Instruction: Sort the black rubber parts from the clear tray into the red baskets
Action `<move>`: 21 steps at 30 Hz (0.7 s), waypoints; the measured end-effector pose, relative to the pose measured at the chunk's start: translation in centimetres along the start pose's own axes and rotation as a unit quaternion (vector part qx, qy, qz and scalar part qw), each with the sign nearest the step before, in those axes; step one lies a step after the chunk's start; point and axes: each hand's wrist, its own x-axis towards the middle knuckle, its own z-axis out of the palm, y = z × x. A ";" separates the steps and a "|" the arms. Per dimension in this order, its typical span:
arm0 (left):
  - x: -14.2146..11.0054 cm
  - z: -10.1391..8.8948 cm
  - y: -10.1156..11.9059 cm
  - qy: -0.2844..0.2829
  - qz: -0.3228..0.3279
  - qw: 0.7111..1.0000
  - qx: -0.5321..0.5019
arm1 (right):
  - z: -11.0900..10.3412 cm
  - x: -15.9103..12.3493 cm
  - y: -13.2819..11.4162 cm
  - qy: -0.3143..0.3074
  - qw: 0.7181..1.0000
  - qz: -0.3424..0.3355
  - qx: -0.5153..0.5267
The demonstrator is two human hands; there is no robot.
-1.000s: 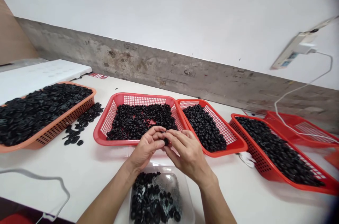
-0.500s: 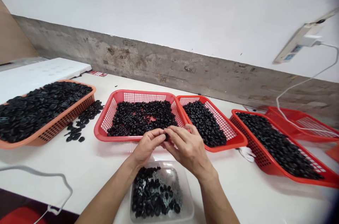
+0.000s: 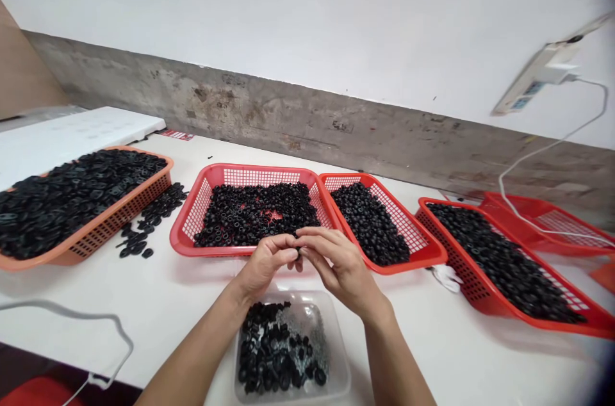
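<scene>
The left hand (image 3: 264, 265) and the right hand (image 3: 341, 265) meet at their fingertips, both almost closed, and pinch together a small black piece (image 3: 298, 253), which the fingers mostly hide. This piece is above the tabletop (image 3: 192, 310), near the front rim of a pinkish-red basket (image 3: 180, 233) with black rings (image 3: 228, 227). Nearer to the person stands a clear plastic box (image 3: 342, 367), in which black parts (image 3: 264, 367) lie beside small shiny bits (image 3: 318, 335)

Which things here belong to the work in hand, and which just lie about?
Likely in use: left hand, right hand, small black part between them, clear tub, pinkish-red basket.
Likely lying about: power strip, grey cable, crumpled white item.
</scene>
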 end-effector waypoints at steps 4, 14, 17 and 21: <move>0.0 0.1 0.1 0.010 -0.004 1.000 0.000 | 0.3 0.0 0.1 0.008 0.999 0.017 0.043; -0.1 0.3 0.4 0.001 -0.002 0.999 -0.045 | 0.6 0.1 -0.3 -0.035 0.992 -0.030 -0.114; 0.0 0.2 0.3 -0.008 -0.005 0.998 -0.063 | 1.1 0.3 0.0 -0.007 0.985 -0.065 -0.160; 0.1 0.1 0.1 -0.014 -0.010 0.997 -0.071 | 1.6 0.4 0.3 0.015 0.979 -0.079 -0.185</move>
